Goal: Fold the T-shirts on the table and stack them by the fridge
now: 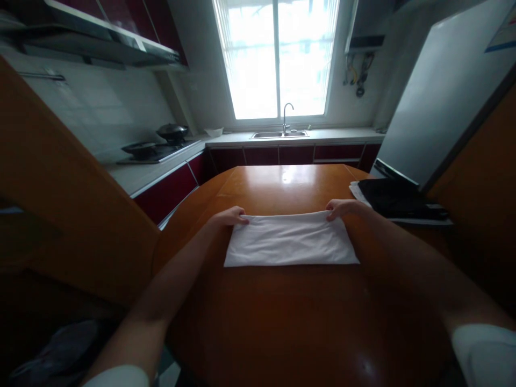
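Head view: a folded white cloth (291,241) lies flat at the centre of the wooden table (282,322). Left hand (230,216) pinches its far corner at 10 o'clock, right hand (341,208) pinches the far corner at 2 o'clock, fingers closed on the fabric. Dark folded items (397,199) sit at 3 o'clock.

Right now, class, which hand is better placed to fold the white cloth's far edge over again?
Neither clearly: left hand and right hand each pinch a far corner of the white cloth, evenly placed.
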{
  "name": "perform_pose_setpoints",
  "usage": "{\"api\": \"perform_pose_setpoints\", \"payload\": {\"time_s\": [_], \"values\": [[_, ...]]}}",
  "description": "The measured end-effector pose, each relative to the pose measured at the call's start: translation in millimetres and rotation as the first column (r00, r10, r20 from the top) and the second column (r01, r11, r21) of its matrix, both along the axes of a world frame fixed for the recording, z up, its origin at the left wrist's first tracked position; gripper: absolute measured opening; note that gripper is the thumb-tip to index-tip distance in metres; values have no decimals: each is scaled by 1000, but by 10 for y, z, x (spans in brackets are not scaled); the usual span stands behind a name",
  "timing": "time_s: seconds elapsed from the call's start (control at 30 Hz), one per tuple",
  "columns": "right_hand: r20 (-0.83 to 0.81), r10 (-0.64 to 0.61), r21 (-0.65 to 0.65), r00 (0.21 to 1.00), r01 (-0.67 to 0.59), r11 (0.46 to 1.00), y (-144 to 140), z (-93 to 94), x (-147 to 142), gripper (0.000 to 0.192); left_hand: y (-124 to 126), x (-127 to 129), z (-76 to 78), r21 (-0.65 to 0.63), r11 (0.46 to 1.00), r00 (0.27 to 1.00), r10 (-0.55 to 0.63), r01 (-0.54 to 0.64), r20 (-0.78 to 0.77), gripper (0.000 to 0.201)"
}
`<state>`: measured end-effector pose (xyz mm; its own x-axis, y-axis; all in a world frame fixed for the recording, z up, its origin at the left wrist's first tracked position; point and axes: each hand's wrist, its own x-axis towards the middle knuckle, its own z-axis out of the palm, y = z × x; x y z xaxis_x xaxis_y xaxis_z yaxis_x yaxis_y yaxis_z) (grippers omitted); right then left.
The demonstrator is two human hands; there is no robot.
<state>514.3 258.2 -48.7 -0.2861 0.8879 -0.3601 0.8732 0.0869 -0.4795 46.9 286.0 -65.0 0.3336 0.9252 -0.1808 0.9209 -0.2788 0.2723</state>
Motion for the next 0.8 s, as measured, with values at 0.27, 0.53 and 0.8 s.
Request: {"api": "perform_pose_setpoints", "payload": {"time_s": [0.27,0.53,0.8], "values": [[-362,-75,-59,929,57,997,12,679,376,46,71,-133,791,-14,992,889,-109,128,444,52],[-120,5,669,993,77,739,-427,1219,472,32,-389,-176,1327,486,874,897,-226,13,381,35],[250,300,631,921,-390,671,-1521,-11,273,22,-1428,-276,111,467,815,928,-370,341,-32,15]]}}
